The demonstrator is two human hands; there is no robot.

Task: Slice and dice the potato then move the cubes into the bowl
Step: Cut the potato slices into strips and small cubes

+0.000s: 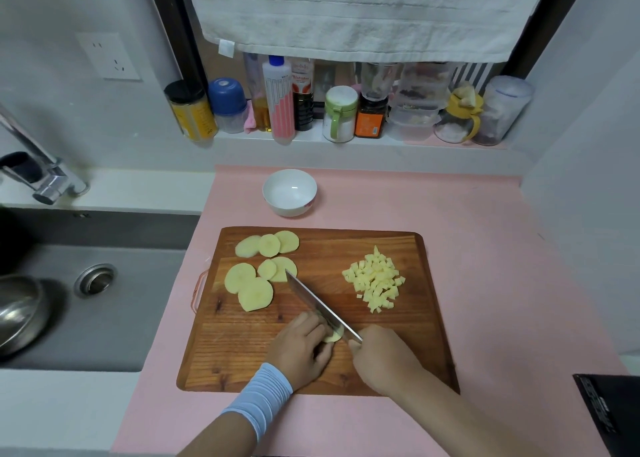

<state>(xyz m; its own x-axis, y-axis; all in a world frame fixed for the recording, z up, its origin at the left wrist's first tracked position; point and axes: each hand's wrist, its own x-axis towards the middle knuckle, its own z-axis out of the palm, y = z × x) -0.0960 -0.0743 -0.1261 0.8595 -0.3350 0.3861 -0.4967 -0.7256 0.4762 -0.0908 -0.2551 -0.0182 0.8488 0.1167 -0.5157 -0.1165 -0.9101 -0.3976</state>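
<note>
Head view has the person mid-dice: the left hand (304, 345) has its fingers curled down over a small piece of potato (335, 335) near the front of the cutting board (346, 242). The right hand (384, 359) is wrapped round the handle of the knife (318, 304), with the blade right against that piece. Biggest worry from here: the left fingertips sit just beside the blade, and the piece is small and probably slippery, so if it slides the edge could catch a finger. The knife tip also reaches up next to the nearest slices (256, 294), so a sloppy rocking cut might shove them around. The pile of cubes (375, 280) sits toward the right side of the board, and a careless sweep could send some onto the pink counter (485, 248). The bowl (289, 191) stands past the board's far edge, apart from it, so cubes could drop in that gap on the way over. Count: one knife, one board, one bowl (nothing in it yet), and seven whole slices on the left, three at the back and four closer. Add the piece under the hand and one pile of cubes, too many and too small to count.
</note>
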